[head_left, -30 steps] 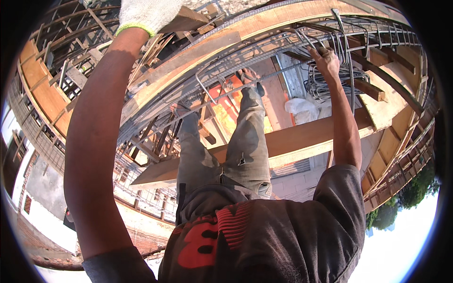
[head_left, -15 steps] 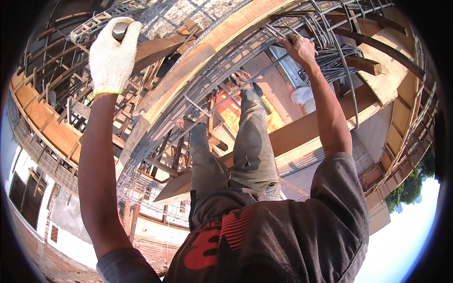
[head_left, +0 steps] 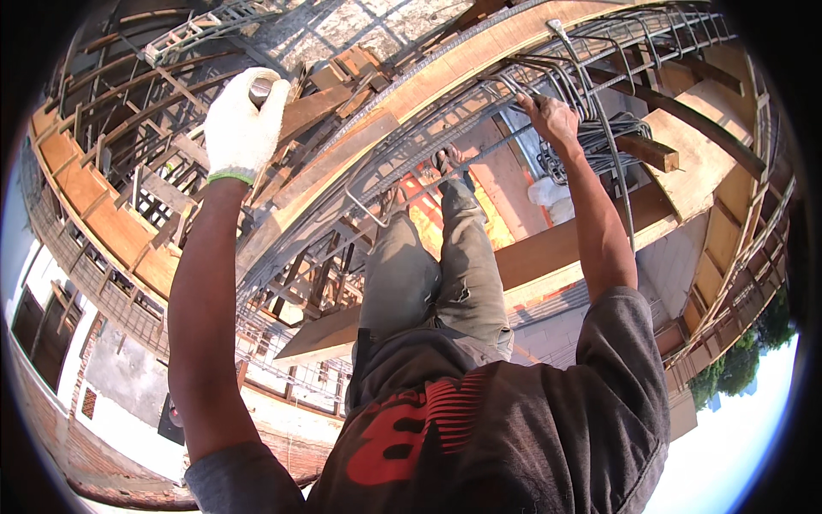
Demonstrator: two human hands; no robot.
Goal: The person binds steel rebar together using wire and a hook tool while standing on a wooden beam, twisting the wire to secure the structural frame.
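Left hand [head_left: 240, 130], gloved, curled round grey object [head_left: 262, 87] (kind unclear), far left; right hand [head_left: 553, 122], bare, at bent steel bars [head_left: 582, 96], far right, grip unclear; apparently handling bars; next move wants firm hold

Gloved left hand [head_left: 238, 137] covered most of a round-ended object [head_left: 260, 88]; only its end showed, probably metal, kind unclear. Right hand [head_left: 555, 120] hid its own palm, and the bent bars [head_left: 569, 90] by the fingers were too tangled to tell which it gripped. Coil of thin bars [head_left: 599, 147] sat partly behind the forearm and a timber stub [head_left: 652, 152]. Shirt [head_left: 548, 411] got cut by the lower edge; trees [head_left: 736, 373] blurred near the rim.
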